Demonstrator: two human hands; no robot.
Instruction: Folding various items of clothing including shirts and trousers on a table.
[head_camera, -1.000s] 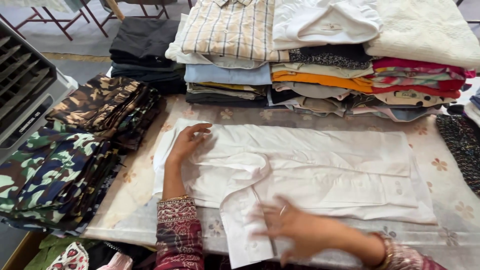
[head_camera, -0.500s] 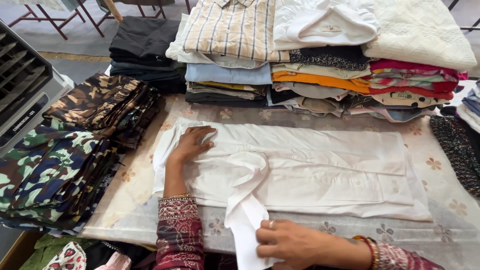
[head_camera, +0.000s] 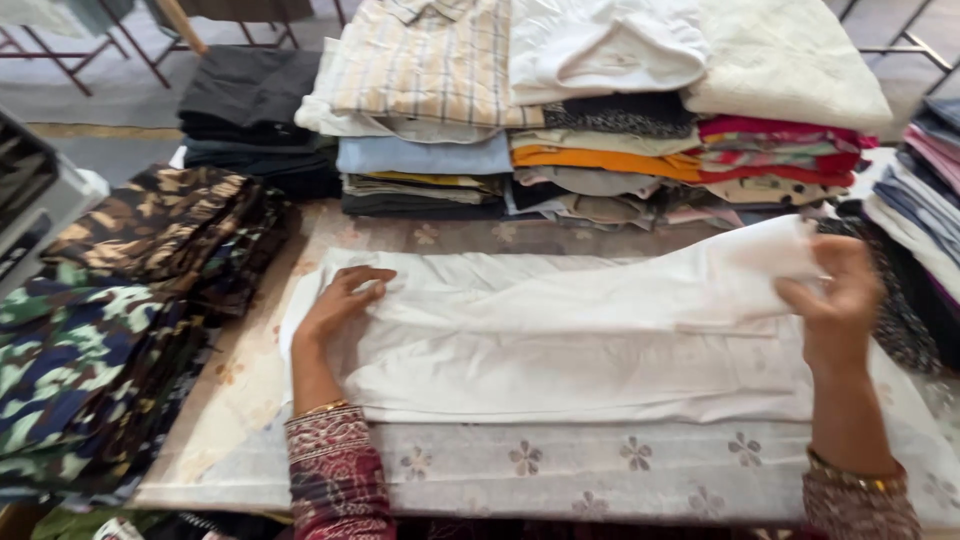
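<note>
A white garment (head_camera: 560, 350) lies spread lengthwise across the table, partly folded. My left hand (head_camera: 338, 305) presses flat on its left end, fingers apart. My right hand (head_camera: 838, 300) is at the right end, fingers closed on a fold of the white cloth that stretches back toward the left. Both wrists show patterned maroon sleeves and bangles.
The table (head_camera: 620, 465) has a pale floral cover. Stacks of camouflage clothes (head_camera: 120, 300) sit at the left. Piles of folded shirts (head_camera: 600, 110) line the back, dark folded clothes (head_camera: 255, 110) at back left, and more garments (head_camera: 925, 200) at the right edge.
My right hand has gone from the near edge to the right end, carrying the loose sleeve flap over the garment. The left hand has stayed pressed on the left end.
</note>
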